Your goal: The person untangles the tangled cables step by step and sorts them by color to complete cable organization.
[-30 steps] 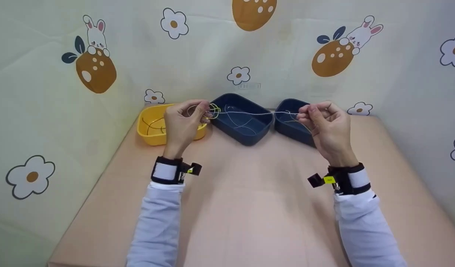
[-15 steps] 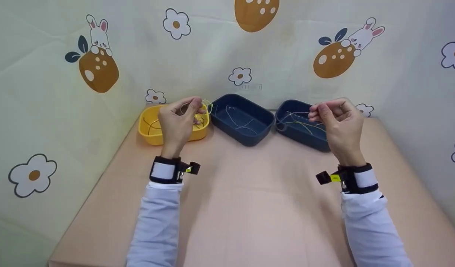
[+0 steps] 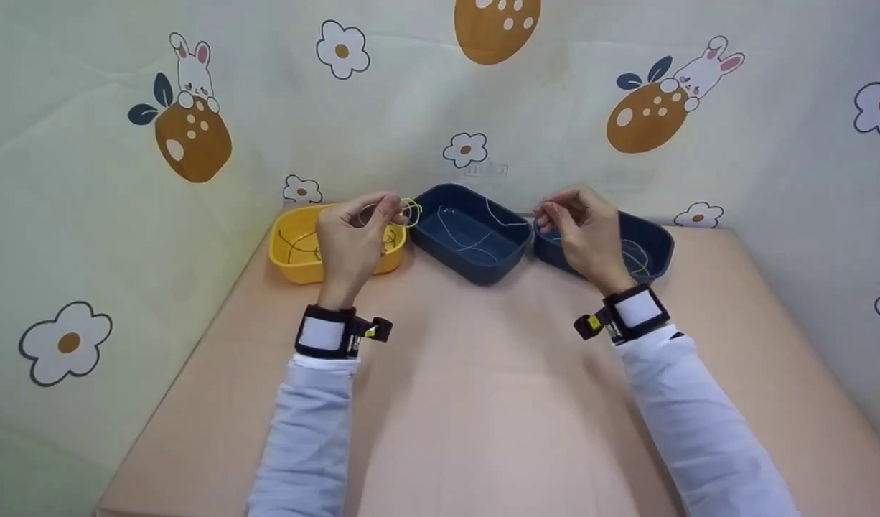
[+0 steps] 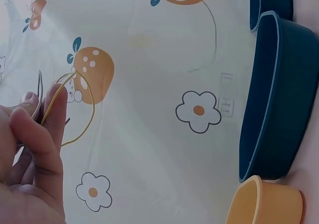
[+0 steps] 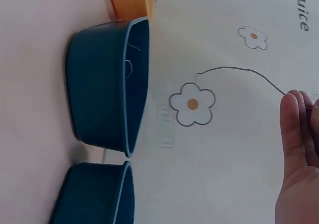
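Observation:
My left hand (image 3: 350,244) pinches a small bundle of thin strands between thumb and fingers, beside the yellow box (image 3: 293,273). A yellow loop (image 4: 93,109) and a pale strand (image 4: 40,82) stand out from those fingers in the left wrist view. My right hand (image 3: 587,230) pinches one end of a thin white strand (image 3: 508,224). The strand curves out from the fingertips and overlaps the right side of the middle dark blue box (image 3: 476,269) in the head view. Part of the right dark blue box (image 3: 548,253) is hidden behind this hand.
Dark strands (image 3: 289,244) lie in the yellow box. White strands (image 3: 454,233) lie in the middle box, and yellowish ones (image 3: 637,251) in the right box. The three boxes stand along the back of the pink-covered table (image 3: 476,402), against a patterned backdrop (image 3: 382,108).
The white strand, earlier stretched between both hands, came away from the left bundle. My right hand went a little right with it, then left to the middle box's right edge. The left hand barely moved.

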{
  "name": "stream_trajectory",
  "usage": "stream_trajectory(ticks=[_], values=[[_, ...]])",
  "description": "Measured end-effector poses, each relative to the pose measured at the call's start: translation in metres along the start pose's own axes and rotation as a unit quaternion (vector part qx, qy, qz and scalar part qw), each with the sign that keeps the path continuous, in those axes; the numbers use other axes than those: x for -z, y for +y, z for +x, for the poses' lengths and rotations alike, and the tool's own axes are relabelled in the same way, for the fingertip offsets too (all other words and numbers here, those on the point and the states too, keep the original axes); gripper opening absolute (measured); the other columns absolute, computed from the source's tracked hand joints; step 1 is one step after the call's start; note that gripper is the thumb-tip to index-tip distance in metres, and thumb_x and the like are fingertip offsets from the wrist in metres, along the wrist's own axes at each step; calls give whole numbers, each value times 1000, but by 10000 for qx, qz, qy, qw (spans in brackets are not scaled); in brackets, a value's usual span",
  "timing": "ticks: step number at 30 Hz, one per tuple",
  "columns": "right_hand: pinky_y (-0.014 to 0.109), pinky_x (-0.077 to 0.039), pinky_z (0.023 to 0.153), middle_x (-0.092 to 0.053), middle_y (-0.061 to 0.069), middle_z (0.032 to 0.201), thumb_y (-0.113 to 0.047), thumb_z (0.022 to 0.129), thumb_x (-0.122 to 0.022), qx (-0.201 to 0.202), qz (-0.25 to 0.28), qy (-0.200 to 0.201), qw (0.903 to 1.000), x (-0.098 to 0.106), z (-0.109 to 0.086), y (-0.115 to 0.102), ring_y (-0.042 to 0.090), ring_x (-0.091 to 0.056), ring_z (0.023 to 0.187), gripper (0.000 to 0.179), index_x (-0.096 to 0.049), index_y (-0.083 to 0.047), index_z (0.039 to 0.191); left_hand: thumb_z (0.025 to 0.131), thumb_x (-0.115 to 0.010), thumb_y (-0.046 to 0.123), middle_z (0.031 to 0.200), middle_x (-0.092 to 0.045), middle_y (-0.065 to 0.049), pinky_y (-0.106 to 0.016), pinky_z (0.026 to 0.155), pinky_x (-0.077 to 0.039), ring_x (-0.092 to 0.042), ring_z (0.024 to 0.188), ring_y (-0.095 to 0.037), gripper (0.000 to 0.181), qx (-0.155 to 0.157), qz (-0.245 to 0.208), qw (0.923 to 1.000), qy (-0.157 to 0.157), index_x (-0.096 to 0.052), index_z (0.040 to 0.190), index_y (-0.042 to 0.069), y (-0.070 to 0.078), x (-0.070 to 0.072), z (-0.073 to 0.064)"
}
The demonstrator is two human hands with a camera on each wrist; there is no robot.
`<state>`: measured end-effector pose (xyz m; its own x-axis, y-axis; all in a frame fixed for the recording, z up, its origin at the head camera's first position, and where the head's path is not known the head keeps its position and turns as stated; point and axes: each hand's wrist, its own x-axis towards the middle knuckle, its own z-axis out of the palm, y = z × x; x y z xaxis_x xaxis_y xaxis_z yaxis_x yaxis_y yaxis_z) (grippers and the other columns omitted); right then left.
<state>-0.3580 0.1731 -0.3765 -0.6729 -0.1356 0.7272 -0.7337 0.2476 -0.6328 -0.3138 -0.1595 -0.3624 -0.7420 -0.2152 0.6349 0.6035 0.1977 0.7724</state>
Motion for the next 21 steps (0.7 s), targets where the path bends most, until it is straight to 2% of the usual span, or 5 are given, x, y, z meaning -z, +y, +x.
stream_trajectory(ticks=[4, 7, 14, 17, 21], values=[[26, -64, 66, -79, 15, 99, -5, 106, -64, -1, -419, -451, 9981, -20, 5, 17, 24, -74, 74, 9, -71, 0, 106, 96, -81, 21, 82, -82, -11, -19, 41, -37, -73, 62, -12, 12, -78, 13, 9999, -71, -85, 101, 11, 0, -1, -1], [26, -65, 66, -79, 15, 97, -4, 105, -64, -210, -659, -708, 9951, -34, 4, 29, 23, -75, 75, 8, -72, -1, 105, 96, -81, 22, 83, -82, -7, -19, 44, -40, -78, 70, -16, 12, -131, -51, 9998, -152, -85, 101, 11, -1, -2, -2], [34, -67, 81, -80, 17, 102, 2, 103, -66, -767, -1335, -1106, 9819, -61, -4, 47, 24, -79, 90, 11, -76, 1, 108, 97, -80, 23, 82, -82, -6, -19, 43, -40, -78, 70, -18, 14, -102, -79, 9996, -270, -85, 102, 11, -1, -6, -3], [40, -64, 96, -80, 18, 115, 10, 102, -59, -1139, -1674, -1639, 9655, -68, -4, 48, 28, -77, 108, 24, -75, 1, 118, 97, -80, 23, 83, -82, -6, -18, 44, -36, -79, 72, -18, 14, -73, -63, 9995, -300, -85, 102, 11, -1, -8, -3], [47, -54, 115, -72, 21, 136, 24, 89, -48, -1588, -2038, -2544, 9320, -74, -1, 46, 34, -67, 131, 56, -66, 3, 137, 97, -79, 23, 83, -82, -6, -19, 42, -34, -78, 71, -20, 15, -54, -59, 9994, -334, -85, 103, 11, 1, -8, -4]])
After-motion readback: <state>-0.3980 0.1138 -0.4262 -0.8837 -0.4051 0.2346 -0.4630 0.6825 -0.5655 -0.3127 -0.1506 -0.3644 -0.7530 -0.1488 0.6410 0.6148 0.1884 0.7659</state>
